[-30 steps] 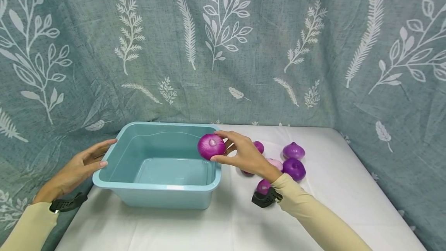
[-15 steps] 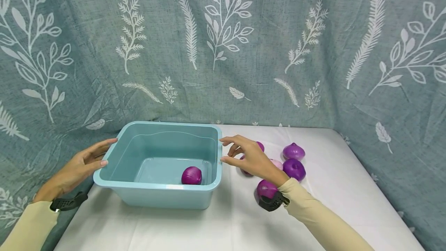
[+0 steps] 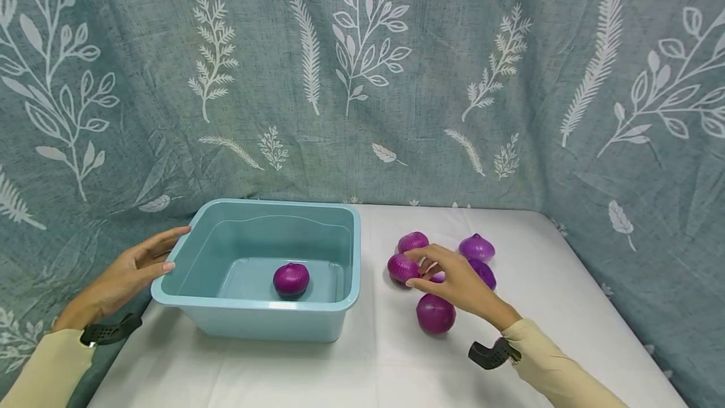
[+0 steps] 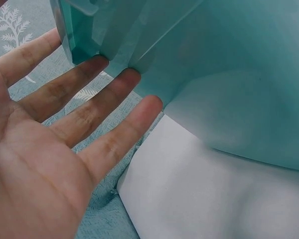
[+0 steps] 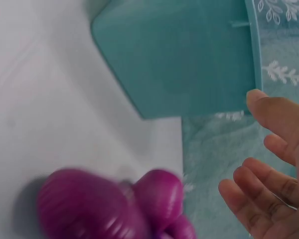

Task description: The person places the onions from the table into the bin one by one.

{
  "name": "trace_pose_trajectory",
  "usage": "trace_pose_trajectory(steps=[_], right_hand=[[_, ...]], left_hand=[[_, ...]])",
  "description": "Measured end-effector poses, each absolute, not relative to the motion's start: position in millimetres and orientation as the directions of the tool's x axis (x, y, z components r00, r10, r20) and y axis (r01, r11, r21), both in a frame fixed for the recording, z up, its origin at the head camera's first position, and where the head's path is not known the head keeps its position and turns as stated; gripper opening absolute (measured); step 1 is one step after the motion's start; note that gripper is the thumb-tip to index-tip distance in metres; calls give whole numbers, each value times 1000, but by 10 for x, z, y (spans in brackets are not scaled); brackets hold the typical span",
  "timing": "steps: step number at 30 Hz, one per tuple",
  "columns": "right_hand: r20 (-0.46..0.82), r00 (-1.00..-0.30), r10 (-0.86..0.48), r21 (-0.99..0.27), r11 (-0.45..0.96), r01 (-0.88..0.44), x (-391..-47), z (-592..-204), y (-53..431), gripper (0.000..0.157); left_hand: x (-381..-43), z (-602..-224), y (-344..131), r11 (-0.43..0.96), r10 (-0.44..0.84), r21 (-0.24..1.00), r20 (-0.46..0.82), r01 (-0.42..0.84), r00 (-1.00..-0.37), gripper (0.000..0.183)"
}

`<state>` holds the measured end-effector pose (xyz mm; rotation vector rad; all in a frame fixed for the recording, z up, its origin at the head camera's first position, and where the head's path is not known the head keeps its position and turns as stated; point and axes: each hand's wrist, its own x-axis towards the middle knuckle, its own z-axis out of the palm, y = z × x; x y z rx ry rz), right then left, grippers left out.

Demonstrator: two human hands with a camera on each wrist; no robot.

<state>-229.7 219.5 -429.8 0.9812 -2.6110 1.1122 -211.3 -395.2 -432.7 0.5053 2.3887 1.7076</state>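
Observation:
A light blue plastic basin (image 3: pixel 249 320) stands on the white-covered table, with one red onion (image 3: pixel 291 279) lying on its floor. My left hand (image 3: pixel 133 269) rests against the basin's left rim; in the left wrist view its spread fingertips (image 4: pixel 149 102) touch the outer wall. Over the loose onions, my right hand (image 3: pixel 453 276) has its thumb and fingers apart beside a red onion (image 3: pixel 403 268). The right wrist view shows this hand (image 5: pixel 274 184) holding nothing, with onions (image 5: pixel 84 204) below it.
Several more onions lie around the right hand: one behind (image 3: pixel 413 242), one in front (image 3: pixel 436 313), and a purple one at the back right (image 3: pixel 477 247). The hand partly covers others. A patterned grey-green cloth (image 3: pixel 419 80) hangs behind the table (image 3: pixel 566 307).
The onion held by my right hand was released into the basin and rolled left. The empty hand then moved right to the onions on the table. My left hand stayed put.

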Motion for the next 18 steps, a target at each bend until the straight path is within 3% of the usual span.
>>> trace_pose_trajectory(steps=[8, 18], right_hand=[[349, -796, -494, -548, 581, -601, -2138, -4503, 2548, 51], [282, -830, -482, -585, 599, -547, -2012, -4694, 2778, 57]], left_hand=[[-2119, -4334, -3938, 284, 364, 941, 73, 185, -929, 63], [-2097, -4312, -3934, 310, 366, 934, 54, 176, -929, 65]])
